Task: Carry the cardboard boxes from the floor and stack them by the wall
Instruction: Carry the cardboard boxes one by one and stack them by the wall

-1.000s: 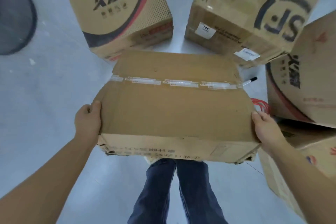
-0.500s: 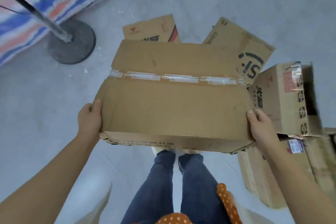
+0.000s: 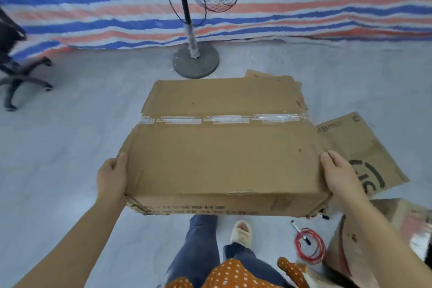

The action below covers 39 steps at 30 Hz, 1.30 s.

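Head view: we're mid-carry, flat brown taped cardboard box (image 3: 224,147) held up off the grey floor (image 3: 58,147) in front of us. Left hand (image 3: 112,179) and right hand (image 3: 339,174) clamp its two near side edges, thumbs on top, fingers hidden underneath. Next move, we judge: walk it to the striped tarp wall (image 3: 93,7), passing the black fan stand (image 3: 195,61), and set it down there. Versus half a second ago: view has tipped up, wall now visible, other brown boxes (image 3: 364,154) mostly slid out right.
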Each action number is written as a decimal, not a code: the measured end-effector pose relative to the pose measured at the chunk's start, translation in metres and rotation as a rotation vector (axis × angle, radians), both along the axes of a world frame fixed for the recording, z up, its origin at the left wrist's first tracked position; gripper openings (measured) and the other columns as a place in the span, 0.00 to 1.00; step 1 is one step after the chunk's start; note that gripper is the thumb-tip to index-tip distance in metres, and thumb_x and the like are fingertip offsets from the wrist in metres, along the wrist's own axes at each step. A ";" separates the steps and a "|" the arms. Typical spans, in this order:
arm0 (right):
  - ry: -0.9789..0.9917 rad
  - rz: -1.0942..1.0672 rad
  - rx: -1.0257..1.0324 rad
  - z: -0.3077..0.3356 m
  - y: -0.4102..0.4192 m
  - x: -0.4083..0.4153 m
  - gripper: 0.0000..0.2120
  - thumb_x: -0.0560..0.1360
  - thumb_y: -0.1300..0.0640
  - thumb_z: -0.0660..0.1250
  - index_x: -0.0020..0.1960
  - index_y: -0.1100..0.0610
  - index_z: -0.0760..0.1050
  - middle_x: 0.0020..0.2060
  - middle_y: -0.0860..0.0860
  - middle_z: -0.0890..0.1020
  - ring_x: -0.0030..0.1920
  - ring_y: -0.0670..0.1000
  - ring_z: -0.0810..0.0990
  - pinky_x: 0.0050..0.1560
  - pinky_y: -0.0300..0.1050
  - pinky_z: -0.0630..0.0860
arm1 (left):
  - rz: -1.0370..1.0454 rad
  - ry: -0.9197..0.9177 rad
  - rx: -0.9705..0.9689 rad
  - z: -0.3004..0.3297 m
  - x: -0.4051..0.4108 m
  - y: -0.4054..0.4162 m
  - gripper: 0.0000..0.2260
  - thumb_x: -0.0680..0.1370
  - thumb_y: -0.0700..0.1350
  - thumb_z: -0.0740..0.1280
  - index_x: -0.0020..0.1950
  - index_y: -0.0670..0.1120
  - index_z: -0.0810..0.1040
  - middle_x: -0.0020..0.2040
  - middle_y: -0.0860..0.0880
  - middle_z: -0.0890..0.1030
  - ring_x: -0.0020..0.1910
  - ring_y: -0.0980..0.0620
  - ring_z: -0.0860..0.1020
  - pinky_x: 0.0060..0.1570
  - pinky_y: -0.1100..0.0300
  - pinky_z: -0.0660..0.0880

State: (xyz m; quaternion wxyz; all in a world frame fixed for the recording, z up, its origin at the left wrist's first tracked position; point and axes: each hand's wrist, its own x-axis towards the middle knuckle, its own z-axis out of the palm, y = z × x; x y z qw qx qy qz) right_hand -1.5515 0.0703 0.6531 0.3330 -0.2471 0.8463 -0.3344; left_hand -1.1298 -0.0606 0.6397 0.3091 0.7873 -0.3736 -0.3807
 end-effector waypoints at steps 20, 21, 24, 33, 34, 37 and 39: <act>-0.037 0.878 0.052 0.025 -0.058 0.304 0.09 0.83 0.52 0.53 0.51 0.53 0.70 0.48 0.50 0.74 0.49 0.52 0.72 0.56 0.52 0.70 | 0.927 -0.041 -0.003 0.014 0.233 0.336 0.18 0.79 0.57 0.60 0.46 0.42 0.76 0.40 0.46 0.76 0.40 0.45 0.73 0.41 0.49 0.70; -0.023 0.915 0.053 0.026 -0.054 0.328 0.09 0.83 0.52 0.53 0.50 0.54 0.70 0.46 0.50 0.74 0.46 0.51 0.72 0.55 0.52 0.70 | 0.961 -0.036 -0.006 0.014 0.247 0.353 0.19 0.79 0.57 0.60 0.46 0.41 0.76 0.40 0.45 0.75 0.39 0.45 0.72 0.40 0.50 0.69; -0.013 1.017 0.060 0.031 -0.042 0.402 0.11 0.83 0.52 0.53 0.49 0.56 0.71 0.44 0.51 0.75 0.42 0.49 0.72 0.48 0.51 0.71 | 1.035 -0.032 -0.038 0.019 0.294 0.394 0.19 0.79 0.57 0.60 0.45 0.41 0.75 0.39 0.46 0.75 0.36 0.47 0.71 0.36 0.52 0.68; 0.005 1.193 0.044 0.042 -0.007 0.578 0.21 0.82 0.53 0.53 0.60 0.72 0.66 0.58 0.70 0.73 0.58 0.69 0.72 0.60 0.67 0.69 | 1.213 -0.052 -0.090 0.033 0.413 0.479 0.18 0.78 0.54 0.62 0.40 0.39 0.72 0.37 0.42 0.69 0.37 0.46 0.66 0.37 0.51 0.63; -0.004 1.201 0.049 0.043 -0.007 0.595 0.21 0.82 0.52 0.53 0.60 0.72 0.66 0.60 0.69 0.72 0.59 0.69 0.71 0.61 0.68 0.68 | 1.234 -0.045 -0.099 0.034 0.423 0.484 0.19 0.78 0.54 0.62 0.41 0.37 0.72 0.37 0.42 0.68 0.37 0.46 0.66 0.37 0.51 0.62; -0.016 1.244 0.054 0.047 -0.010 0.645 0.21 0.82 0.52 0.53 0.60 0.71 0.67 0.60 0.68 0.72 0.60 0.68 0.71 0.62 0.67 0.67 | 1.295 -0.025 -0.105 0.033 0.449 0.492 0.23 0.78 0.55 0.62 0.46 0.32 0.73 0.39 0.42 0.71 0.38 0.46 0.69 0.39 0.50 0.65; -0.022 1.265 0.066 0.046 -0.017 0.680 0.21 0.82 0.53 0.53 0.60 0.71 0.66 0.61 0.69 0.72 0.60 0.68 0.71 0.62 0.67 0.67 | 1.341 -0.019 -0.110 0.030 0.470 0.495 0.23 0.78 0.54 0.62 0.47 0.32 0.74 0.40 0.41 0.73 0.39 0.46 0.70 0.40 0.50 0.66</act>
